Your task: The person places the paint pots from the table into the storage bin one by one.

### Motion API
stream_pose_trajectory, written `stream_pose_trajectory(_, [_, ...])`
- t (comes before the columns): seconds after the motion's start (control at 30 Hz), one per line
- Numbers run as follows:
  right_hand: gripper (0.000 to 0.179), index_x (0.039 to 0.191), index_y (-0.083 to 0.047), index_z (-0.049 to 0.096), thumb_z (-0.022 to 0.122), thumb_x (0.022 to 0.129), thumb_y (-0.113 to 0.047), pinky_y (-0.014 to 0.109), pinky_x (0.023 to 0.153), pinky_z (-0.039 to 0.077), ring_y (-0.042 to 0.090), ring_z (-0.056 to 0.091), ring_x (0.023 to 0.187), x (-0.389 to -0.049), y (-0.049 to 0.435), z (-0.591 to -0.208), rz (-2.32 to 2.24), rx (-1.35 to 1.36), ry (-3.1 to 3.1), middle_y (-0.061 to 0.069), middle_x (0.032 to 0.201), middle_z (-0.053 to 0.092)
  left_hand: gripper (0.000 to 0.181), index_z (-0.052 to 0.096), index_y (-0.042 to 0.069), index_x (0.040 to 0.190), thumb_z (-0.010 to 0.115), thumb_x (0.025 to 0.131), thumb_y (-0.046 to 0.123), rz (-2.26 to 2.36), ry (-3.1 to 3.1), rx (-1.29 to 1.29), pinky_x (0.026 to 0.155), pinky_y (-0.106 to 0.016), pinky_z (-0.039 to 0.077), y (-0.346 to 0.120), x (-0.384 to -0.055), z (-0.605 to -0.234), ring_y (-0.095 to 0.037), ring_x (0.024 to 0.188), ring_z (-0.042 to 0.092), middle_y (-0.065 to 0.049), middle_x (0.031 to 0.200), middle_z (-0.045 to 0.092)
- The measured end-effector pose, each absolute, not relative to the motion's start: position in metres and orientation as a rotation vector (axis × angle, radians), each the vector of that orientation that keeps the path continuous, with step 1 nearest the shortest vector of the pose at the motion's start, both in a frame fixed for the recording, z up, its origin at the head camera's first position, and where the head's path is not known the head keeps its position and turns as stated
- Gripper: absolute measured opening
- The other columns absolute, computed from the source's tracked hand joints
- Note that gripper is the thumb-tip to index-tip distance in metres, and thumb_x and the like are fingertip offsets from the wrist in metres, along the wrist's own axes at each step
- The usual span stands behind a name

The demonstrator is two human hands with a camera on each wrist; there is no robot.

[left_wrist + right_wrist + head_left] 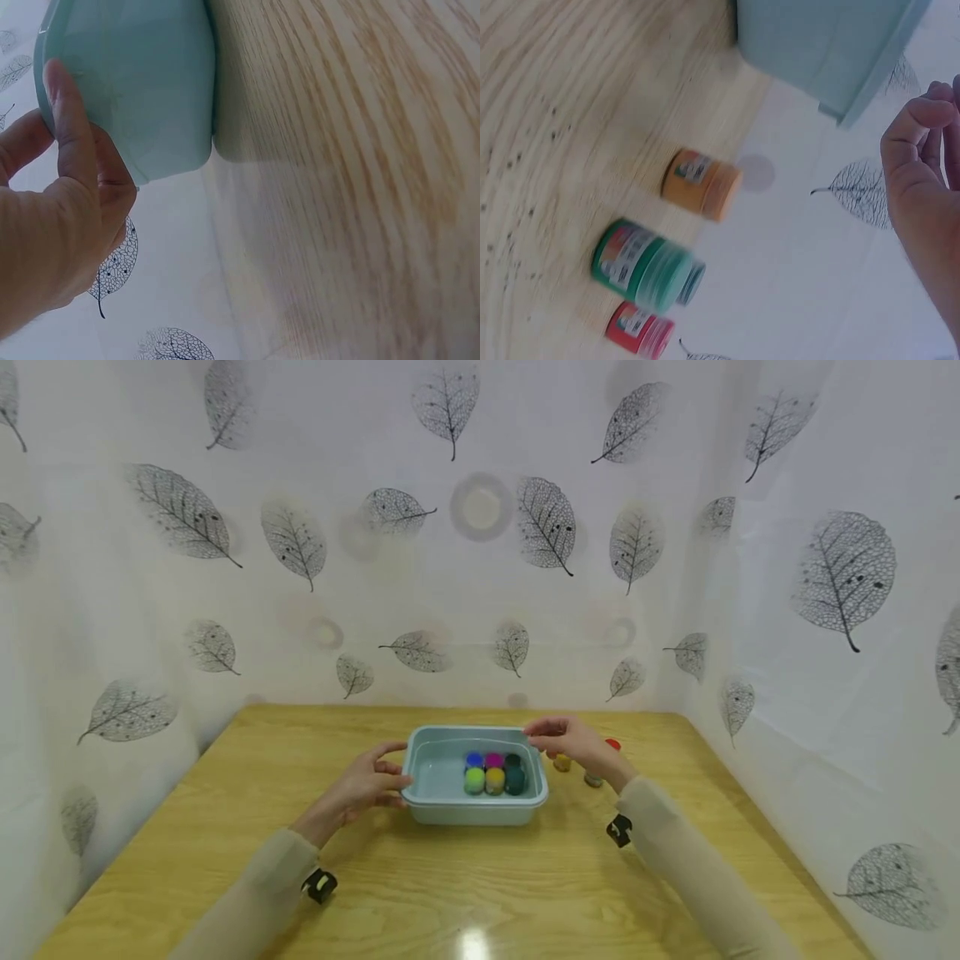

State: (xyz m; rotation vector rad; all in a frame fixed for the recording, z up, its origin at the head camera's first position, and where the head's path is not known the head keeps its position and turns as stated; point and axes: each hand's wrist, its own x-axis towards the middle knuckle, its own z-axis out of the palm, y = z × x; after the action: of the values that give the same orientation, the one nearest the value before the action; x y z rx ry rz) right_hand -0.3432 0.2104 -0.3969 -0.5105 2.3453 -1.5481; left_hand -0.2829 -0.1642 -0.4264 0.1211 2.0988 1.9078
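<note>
A pale blue-green plastic tub (472, 815) stands on the table between my two hands. My left hand (365, 785) holds its left end, thumb and fingers spread at the rim; the left wrist view shows fingers (71, 120) against the outer wall. Inside the tub, several small paint jars (494, 779) stand grouped toward the right, in blue, magenta, yellow-green, orange-yellow and dark green. Above the tub's back right corner is my right hand (573, 745), fingers loosely bent, with no jar showing in them. Its fingertips are partly cut off in the right wrist view.
Right of the tub, an orange-yellow jar (697, 184), a green jar (639, 264) and a red-capped jar (639, 330) stand on the wooden table (472, 877), with another jar partly hidden behind the green one. A leaf-patterned curtain (480, 593) surrounds the table's back and sides.
</note>
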Motion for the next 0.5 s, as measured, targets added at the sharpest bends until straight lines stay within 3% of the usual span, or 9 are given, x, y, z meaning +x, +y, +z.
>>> stream_pose_trajectory(0.23, [0.041,0.125,0.0,0.06,0.065,0.095,-0.027,0.043,0.085,0.054,0.026,0.059,0.095,-0.351,0.233,-0.4,-1.51,-0.499,2.407,0.008,0.113,0.065,0.071,0.032,0.008,0.15,0.067,0.089,-0.001,1.91,2.091,0.112,0.072,-0.038,0.063,-0.166,-0.283,-0.427,-0.022,0.08,0.061,-0.013,0.104,0.051])
stream_pose_trajectory(0.4, [0.036,0.12,-0.002,0.062,0.066,0.095,-0.028,0.043,0.084,0.054,0.032,0.058,0.097,-0.353,0.248,-0.404,-1.517,-0.484,2.4,0.001,0.107,0.066,0.069,0.033,0.008,0.149,0.067,0.09,-0.001,1.911,2.089,0.112,0.07,-0.036,0.063,-0.164,-0.283,-0.427,-0.022,0.081,0.061,-0.014,0.106,0.05])
stream_pose_trajectory(0.5, [0.035,0.121,-0.004,0.063,0.065,0.095,-0.027,0.045,0.089,0.054,0.035,0.059,0.105,-0.353,0.257,-0.406,-1.503,-0.514,2.413,0.005,0.111,0.067,0.068,0.033,0.008,0.149,0.066,0.09,-0.001,1.906,2.096,0.111,0.072,-0.037,0.063,-0.164,-0.284,-0.427,-0.022,0.081,0.061,-0.015,0.108,0.05])
